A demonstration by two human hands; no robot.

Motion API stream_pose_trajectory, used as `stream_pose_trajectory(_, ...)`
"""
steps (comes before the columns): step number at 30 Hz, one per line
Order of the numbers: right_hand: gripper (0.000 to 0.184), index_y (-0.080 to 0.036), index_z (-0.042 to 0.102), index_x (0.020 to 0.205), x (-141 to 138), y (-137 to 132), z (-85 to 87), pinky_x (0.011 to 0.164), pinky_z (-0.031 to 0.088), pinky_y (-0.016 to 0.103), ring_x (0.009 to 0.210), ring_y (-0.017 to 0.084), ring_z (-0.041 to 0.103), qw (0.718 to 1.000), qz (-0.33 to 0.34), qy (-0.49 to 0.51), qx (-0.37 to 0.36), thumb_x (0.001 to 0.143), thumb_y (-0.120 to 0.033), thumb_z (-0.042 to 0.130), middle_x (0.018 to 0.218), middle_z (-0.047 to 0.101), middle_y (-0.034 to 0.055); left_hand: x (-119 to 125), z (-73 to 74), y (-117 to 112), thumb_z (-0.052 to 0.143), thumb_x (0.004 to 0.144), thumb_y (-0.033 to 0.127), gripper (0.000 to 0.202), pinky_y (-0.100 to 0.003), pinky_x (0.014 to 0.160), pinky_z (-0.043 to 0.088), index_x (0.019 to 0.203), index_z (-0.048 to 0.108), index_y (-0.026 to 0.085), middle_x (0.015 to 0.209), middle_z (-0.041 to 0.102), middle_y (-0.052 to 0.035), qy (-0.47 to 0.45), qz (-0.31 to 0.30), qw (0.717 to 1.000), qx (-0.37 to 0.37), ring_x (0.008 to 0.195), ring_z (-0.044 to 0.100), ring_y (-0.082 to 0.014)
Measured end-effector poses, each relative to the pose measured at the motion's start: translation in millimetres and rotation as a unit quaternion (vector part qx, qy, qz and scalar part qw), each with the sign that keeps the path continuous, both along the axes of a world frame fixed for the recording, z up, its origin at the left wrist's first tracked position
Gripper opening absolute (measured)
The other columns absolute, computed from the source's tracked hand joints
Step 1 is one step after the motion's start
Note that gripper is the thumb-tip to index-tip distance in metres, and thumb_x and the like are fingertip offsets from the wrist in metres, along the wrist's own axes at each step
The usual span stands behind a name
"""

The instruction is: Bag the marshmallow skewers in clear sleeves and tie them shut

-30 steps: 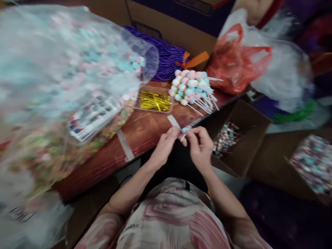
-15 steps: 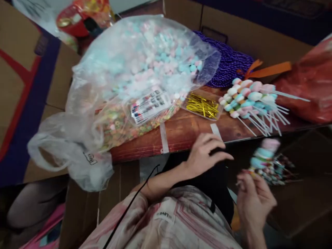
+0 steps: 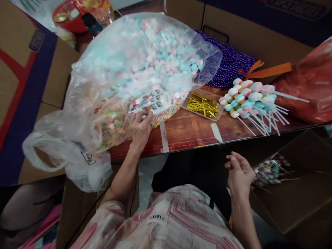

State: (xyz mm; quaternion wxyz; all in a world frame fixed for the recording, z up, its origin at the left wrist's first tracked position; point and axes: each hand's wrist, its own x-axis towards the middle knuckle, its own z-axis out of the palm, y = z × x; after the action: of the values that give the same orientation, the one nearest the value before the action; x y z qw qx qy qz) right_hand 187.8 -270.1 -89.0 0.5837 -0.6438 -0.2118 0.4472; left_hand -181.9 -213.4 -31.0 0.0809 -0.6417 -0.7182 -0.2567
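My left hand (image 3: 140,127) reaches to a clear tray of printed labels (image 3: 153,103), its fingers bent and closed on the labels' near edge. My right hand (image 3: 240,172) hovers in front of the table edge, fingers drawn together, with nothing visible in them. Just beyond it, several wrapped candy skewers (image 3: 271,171) lie in an open cardboard box (image 3: 298,193). A pile of marshmallow skewers (image 3: 250,98) with white sticks rests on the table at the right. Beside it sits a clear tray of gold twist ties (image 3: 203,104).
A large clear bag of pastel marshmallows (image 3: 155,58) covers the table's left part, with ring-shaped candies (image 3: 114,126) in plastic before it. Purple beaded strings (image 3: 225,64) lie behind. A red bag (image 3: 311,83) stands right, and a red basket (image 3: 68,20) far left. Cardboard boxes (image 3: 246,34) surround the table (image 3: 181,133).
My left hand has moved left and forward onto the labels. The marshmallow skewer has left my right hand, which has shifted slightly left and away from the box.
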Motion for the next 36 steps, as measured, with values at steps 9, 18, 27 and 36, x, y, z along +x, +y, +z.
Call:
stream_pose_trajectory(9, 0.035, -0.015, 0.072, 0.094, -10.6, 2.3, 7.9, 0.047, 0.037, 0.023, 0.050, 0.007, 0.048, 0.998, 0.042, -0.042, 0.018, 0.067, -0.034, 0.084, 0.075, 0.070, 0.0022, 37.4, -2.4, -74.7, 0.048, 0.100, 0.025, 0.033, -0.036, 0.079, 0.041, 0.110, 0.079, 0.028, 0.097, 0.076, -0.0092, -0.008, -0.108, 0.994, 0.025, 0.080, 0.064, -0.0192)
stream_pose_trajectory(18, 0.030, -0.016, 0.072, 0.100, -30.6, -1.8, 23.4, 0.055, 0.040, 0.023, 0.056, 0.008, 0.049, 0.991, 0.099, -0.087, 0.040, 0.078, -0.035, 0.077, 0.078, 0.070, 0.0017, 93.2, -20.3, -74.2, 0.049, 0.099, 0.021, 0.032, -0.035, 0.079, 0.043, 0.114, 0.076, 0.025, 0.103, 0.076, -0.0101, -0.041, -0.160, 0.986, -0.031, 0.083, 0.061, -0.0214)
stream_pose_trajectory(27, 0.026, -0.018, 0.069, 0.105, -57.6, 3.2, 43.0, 0.068, 0.053, 0.030, 0.070, 0.015, 0.062, 0.962, 0.175, -0.195, 0.081, 0.090, -0.038, 0.065, 0.084, 0.071, 0.0035, 111.6, -5.9, -47.8, 0.067, 0.091, 0.038, 0.031, -0.036, 0.090, 0.052, 0.115, 0.072, 0.019, 0.107, 0.065, -0.0116, -0.192, -0.213, 0.958, -0.011, 0.101, 0.063, -0.0234)
stream_pose_trajectory(36, 0.019, -0.021, 0.069, 0.104, -74.6, 0.6, 42.5, 0.076, 0.057, 0.033, 0.078, 0.017, 0.069, 0.944, 0.211, -0.217, 0.130, 0.093, -0.034, 0.063, 0.089, 0.072, 0.0035, 87.5, 7.3, 18.8, 0.051, 0.098, 0.028, 0.027, -0.039, 0.088, 0.047, 0.107, 0.076, 0.020, 0.106, 0.065, -0.0119, -0.085, -0.075, 0.982, -0.154, 0.102, 0.059, -0.0268)
